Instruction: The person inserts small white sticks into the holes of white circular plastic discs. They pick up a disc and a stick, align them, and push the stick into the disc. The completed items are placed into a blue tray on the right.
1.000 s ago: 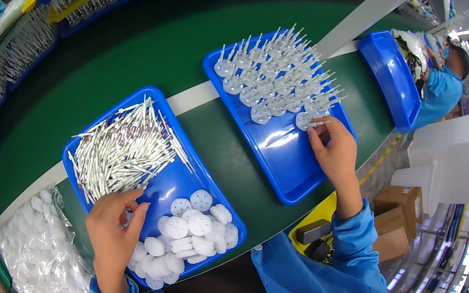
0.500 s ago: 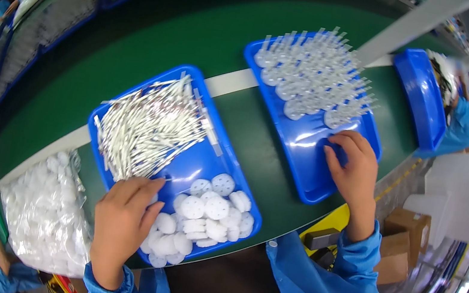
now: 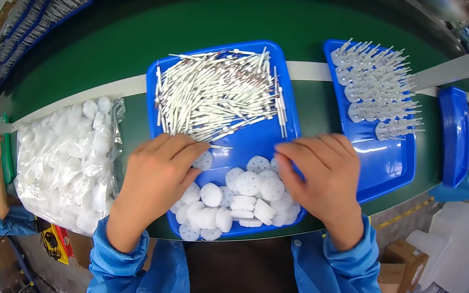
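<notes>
1. Near blue tray: white sticks at its far end, white discs at its near end
2. Your left hand: fingers curled at the discs, grip state hidden
3. Your right hand: fingers bent over the discs, grip unclear
4. Step, likely: picking a disc; next calls for one stick

Blue tray on green belt, heap of white sticks, white perforated discs, left hand and right hand over discs, second blue tray of assembled pieces, clear bag of discs at left.
</notes>
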`<state>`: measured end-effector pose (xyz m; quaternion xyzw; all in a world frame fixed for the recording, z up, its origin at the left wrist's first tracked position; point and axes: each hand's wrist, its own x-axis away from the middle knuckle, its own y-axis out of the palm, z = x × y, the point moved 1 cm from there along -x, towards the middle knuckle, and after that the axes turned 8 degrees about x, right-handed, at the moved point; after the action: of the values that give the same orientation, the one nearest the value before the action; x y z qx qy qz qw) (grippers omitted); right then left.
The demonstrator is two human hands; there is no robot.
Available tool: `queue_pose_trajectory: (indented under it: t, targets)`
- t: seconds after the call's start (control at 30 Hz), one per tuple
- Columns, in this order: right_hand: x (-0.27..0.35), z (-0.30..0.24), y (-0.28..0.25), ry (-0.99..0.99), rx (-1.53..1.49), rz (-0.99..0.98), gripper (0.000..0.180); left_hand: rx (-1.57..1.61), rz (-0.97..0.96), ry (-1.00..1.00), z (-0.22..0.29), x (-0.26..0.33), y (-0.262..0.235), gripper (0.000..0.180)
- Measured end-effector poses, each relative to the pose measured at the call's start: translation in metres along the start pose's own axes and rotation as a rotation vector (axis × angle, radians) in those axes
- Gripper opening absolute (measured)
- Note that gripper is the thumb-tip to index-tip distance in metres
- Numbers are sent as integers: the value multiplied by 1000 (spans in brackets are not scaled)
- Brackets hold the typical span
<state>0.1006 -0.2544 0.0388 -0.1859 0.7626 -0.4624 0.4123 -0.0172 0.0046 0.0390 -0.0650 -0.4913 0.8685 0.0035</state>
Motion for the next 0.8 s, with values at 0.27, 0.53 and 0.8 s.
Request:
queue_pose_trajectory:
  t: [0.27,0.53,0.8]
  targets:
    - [-62,-8,88,-172,59,-93,23,92,15,32,-10,15,11,45]
    - [-41,8,48,158,-510,-131,22,358,411,68,-24,0,7,28]
    - [-70,-11,61,108,-786,16,25,1135,708,160,-33,-40,45,26]
